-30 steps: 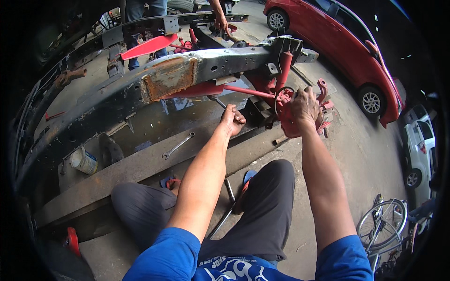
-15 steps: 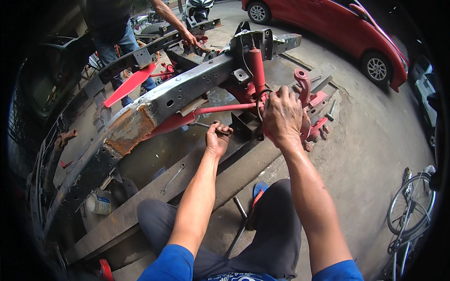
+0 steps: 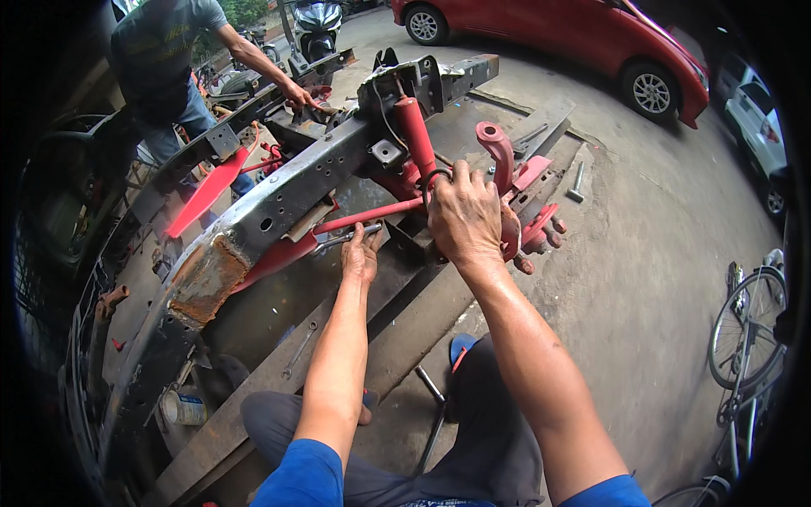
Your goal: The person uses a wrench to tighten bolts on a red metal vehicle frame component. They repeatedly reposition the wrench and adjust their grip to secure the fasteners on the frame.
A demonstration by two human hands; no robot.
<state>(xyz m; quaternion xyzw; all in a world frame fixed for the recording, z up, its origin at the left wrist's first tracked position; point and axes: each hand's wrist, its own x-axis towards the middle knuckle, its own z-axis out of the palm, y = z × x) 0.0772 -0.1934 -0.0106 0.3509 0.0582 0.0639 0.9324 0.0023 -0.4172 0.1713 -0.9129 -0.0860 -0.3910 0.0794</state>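
Loosened left hand [image 3: 360,260] from fist to finger hold on wrench [image 3: 336,242]; kept right hand [image 3: 465,215] at red knuckle [image 3: 510,230], couldn't tell if grasping. Probably regripped.

The place is a vehicle repair workshop, seemingly a partly open yard. A bare chassis frame [image 3: 291,193] bearing a red shock absorber [image 3: 416,135] shows it, as do the combination wrench [image 3: 300,348] lying on a steel beam [image 3: 253,399] and the long-handled tool [image 3: 432,384] on the concrete floor [image 3: 625,279]. A red car [image 3: 541,32], a motor scooter [image 3: 317,32] and greenery [image 3: 245,11] stand beyond.
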